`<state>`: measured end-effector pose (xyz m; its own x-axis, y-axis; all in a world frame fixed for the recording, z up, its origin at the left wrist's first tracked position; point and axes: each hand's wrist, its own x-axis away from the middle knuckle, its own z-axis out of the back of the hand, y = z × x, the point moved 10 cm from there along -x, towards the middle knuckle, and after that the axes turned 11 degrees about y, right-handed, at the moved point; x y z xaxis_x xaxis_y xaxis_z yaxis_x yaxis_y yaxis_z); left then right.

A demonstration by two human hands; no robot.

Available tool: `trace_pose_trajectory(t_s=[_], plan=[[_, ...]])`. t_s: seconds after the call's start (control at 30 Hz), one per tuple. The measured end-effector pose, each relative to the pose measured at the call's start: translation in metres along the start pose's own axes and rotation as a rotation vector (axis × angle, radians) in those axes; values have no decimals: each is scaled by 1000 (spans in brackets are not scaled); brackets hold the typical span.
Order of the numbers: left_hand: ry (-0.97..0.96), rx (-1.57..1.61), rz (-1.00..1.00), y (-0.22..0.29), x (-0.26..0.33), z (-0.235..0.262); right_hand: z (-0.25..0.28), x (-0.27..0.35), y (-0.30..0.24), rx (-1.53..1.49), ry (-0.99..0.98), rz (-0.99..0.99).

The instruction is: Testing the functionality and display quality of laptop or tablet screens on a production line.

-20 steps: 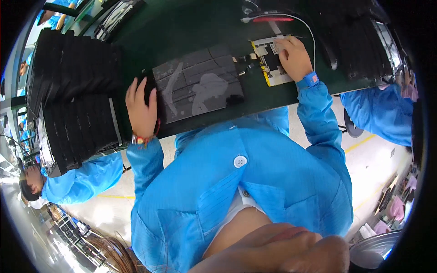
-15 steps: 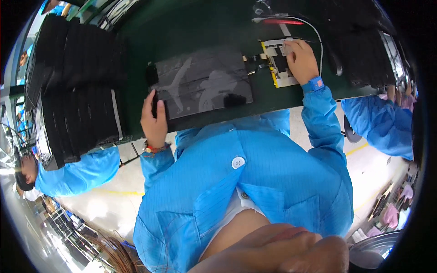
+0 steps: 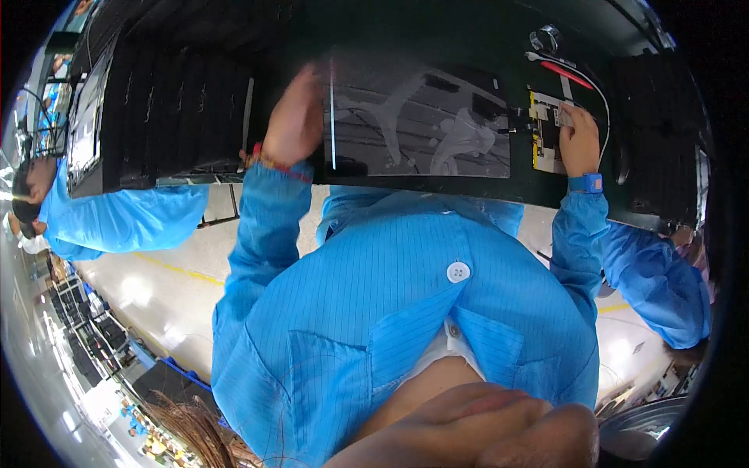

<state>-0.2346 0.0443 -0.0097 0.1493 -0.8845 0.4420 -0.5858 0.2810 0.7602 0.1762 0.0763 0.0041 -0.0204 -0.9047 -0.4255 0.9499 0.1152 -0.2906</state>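
A dark, flat display panel [image 3: 413, 129] with film-like smears lies on the bench in front of me. Short cables [image 3: 521, 123] run from its right edge to a white circuit board [image 3: 548, 152] with yellow edging. My right hand [image 3: 581, 142] rests over the board's right side, thumb and fingertips together at a small greyish piece that I cannot make out. Beside the panel's left edge, my left hand [image 3: 296, 117] is smeared by motion, and its fingertips do not show clearly. A thin bright line runs down the panel near that edge.
Stacked black slabs [image 3: 179, 109] stand on the left, with more dark stacks [image 3: 659, 132] on the right. Behind the board lie a red tool [image 3: 569, 73], a white cable [image 3: 607, 105] and a clear roll [image 3: 544, 37]. Co-workers in blue [image 3: 129, 222] sit on both sides.
My left hand has lifted from the panel's lower left corner and moved farther up its left side. A bright line now shows on the panel. My right hand stays at the board.
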Motion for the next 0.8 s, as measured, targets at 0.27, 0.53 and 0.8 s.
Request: trace_pose_trajectory(t_s=[0.27,0.53,0.8], plan=[[-159,-204,159,-37,-51,-19,61,32,-143,-190,136,273],[24,-281,-80,-34,-75,-37,2,43,-183,-108,83,258],[-202,-272,-57,-37,-70,-57,8,49,-229,-474,-25,457]])
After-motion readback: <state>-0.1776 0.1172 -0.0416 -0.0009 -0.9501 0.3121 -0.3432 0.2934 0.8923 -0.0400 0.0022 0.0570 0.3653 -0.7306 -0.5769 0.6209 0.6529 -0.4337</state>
